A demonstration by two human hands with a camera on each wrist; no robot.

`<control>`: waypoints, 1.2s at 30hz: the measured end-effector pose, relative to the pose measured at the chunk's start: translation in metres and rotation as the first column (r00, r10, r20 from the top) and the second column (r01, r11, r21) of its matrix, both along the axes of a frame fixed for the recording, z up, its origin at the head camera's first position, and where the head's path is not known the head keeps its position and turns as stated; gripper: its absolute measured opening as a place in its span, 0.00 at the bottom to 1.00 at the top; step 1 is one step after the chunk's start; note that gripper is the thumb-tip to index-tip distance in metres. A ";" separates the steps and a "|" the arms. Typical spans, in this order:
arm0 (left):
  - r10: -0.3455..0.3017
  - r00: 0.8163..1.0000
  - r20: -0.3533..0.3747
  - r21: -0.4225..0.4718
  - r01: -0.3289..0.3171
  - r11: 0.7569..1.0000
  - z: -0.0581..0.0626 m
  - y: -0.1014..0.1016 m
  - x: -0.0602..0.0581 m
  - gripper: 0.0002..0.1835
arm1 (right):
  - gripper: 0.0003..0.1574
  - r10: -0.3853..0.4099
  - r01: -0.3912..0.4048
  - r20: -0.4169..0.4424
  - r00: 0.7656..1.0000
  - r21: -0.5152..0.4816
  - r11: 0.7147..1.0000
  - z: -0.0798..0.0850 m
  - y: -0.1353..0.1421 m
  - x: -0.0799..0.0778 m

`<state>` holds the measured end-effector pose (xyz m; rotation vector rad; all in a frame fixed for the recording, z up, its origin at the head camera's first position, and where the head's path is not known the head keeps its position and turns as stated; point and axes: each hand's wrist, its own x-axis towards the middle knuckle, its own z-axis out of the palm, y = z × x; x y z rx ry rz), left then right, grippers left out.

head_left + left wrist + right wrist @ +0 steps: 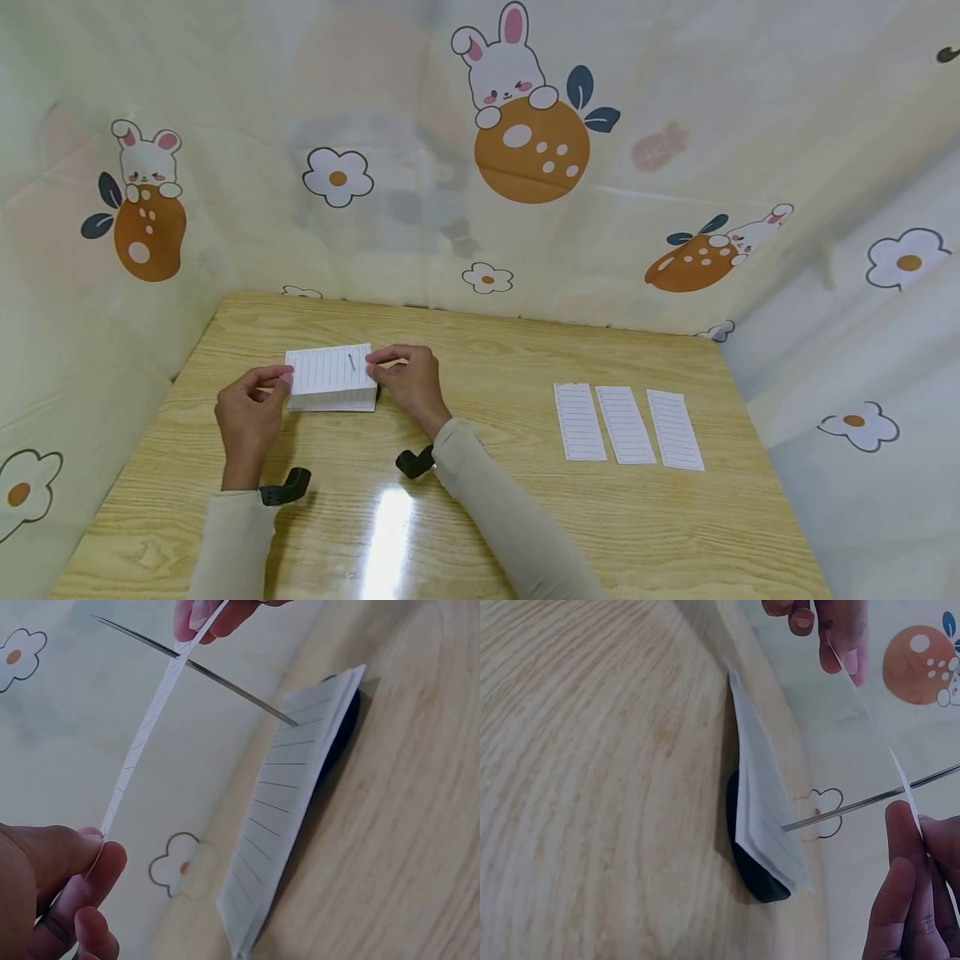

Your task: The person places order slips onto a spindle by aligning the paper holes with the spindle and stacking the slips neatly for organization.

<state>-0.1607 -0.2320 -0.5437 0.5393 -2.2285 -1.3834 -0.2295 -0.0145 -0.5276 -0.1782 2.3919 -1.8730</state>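
Between both hands a lined paper slip (pixel 322 369) is stretched out, pierced near its right end by a thin metal spike (pixel 240 691). My left hand (pixel 251 417) pinches the slip's left end between thumb and fingers. At the other end, close beside the spike, my right hand (pixel 412 383) pinches it. Lower on the spike sits a small stack of lined slips (pixel 281 787), with a gap between it and the held slip. Under the stack shows the spike's dark rounded base (pixel 761 881), standing on the table.
To the right, three lined slips lie apart in a row: a left one (pixel 580 422), a middle one (pixel 626 425) and a right one (pixel 675 429). The wood-grain table (pixel 495 500) is bordered by a printed curtain (pixel 405 242) at the back and sides.
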 end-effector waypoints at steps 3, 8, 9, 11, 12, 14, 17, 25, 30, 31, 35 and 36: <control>0.000 1.000 0.005 -0.014 0.000 1.000 -0.003 0.000 -0.001 0.07 | 0.06 -0.003 0.003 0.008 1.000 0.010 1.000 -0.003 0.000 0.001; 0.002 1.000 0.026 -0.016 -0.002 1.000 -0.009 -0.001 -0.002 0.07 | 0.06 -0.018 0.018 0.002 1.000 0.042 0.999 -0.010 -0.002 0.000; 0.003 0.999 0.032 -0.020 -0.003 1.000 -0.009 -0.001 -0.002 0.07 | 0.06 -0.021 0.021 0.000 1.000 0.050 0.999 -0.011 -0.002 0.000; 0.009 0.999 0.047 -0.032 -0.007 0.999 -0.011 -0.001 -0.003 0.07 | 0.06 -0.024 0.024 -0.003 1.000 0.073 0.997 -0.014 -0.003 0.000; 0.012 0.998 0.055 -0.040 -0.010 0.999 -0.011 -0.001 -0.003 0.07 | 0.06 -0.024 0.024 -0.004 1.000 0.082 0.996 -0.015 -0.003 0.001; 0.016 0.997 0.070 -0.059 -0.011 0.998 -0.012 0.000 -0.004 0.07 | 0.06 -0.021 0.021 -0.003 1.000 0.086 0.996 -0.016 -0.003 0.001; 0.013 0.996 0.089 -0.075 -0.006 0.997 -0.012 0.001 -0.004 0.07 | 0.06 -0.012 0.013 -0.008 1.000 0.095 0.995 -0.020 -0.003 0.003; 0.000 0.991 0.136 -0.103 0.014 0.995 -0.015 0.001 -0.005 0.08 | 0.05 -0.017 0.026 -0.059 0.998 0.164 0.986 -0.027 -0.006 0.004; 0.001 0.985 0.173 -0.111 0.019 0.994 -0.019 0.001 -0.005 0.08 | 0.06 -0.008 0.030 -0.098 0.995 0.228 0.973 -0.030 -0.010 0.005; -0.001 0.983 0.181 -0.113 0.021 0.993 -0.020 0.001 -0.005 0.09 | 0.06 -0.007 0.032 -0.104 0.995 0.246 0.969 -0.030 -0.010 0.005; -0.007 0.980 0.201 -0.135 0.035 0.990 -0.024 0.001 -0.006 0.09 | 0.07 0.000 0.043 -0.136 0.991 0.317 0.947 -0.033 -0.013 0.006; -0.006 0.979 0.203 -0.144 0.036 0.989 -0.024 0.001 -0.006 0.09 | 0.07 0.003 0.046 -0.146 0.989 0.330 0.943 -0.033 -0.013 0.006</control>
